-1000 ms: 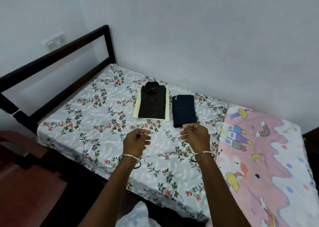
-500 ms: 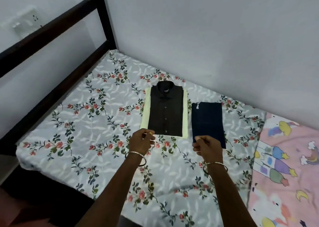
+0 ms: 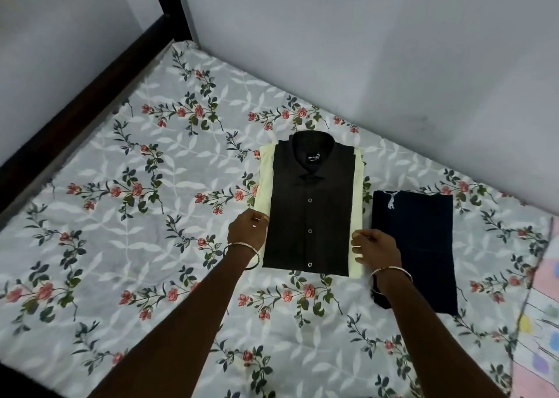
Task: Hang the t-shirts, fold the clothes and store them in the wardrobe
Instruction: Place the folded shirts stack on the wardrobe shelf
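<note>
Black shirt (image 3: 308, 210) hides most of the pale yellow garment (image 3: 266, 185); curl-fingered left hand (image 3: 247, 231) and right hand (image 3: 376, 246) flank them, grip unclear.

Soft, even indoor light with a cool grey cast and no glare. Shadows are faint, only a thin dark line under the black shirt (image 3: 308, 216). The centre is fairly sharp. The pink sheet (image 3: 547, 307) at the right edge is smeared. The bed frame (image 3: 75, 125) at left bows from lens distortion.
</note>
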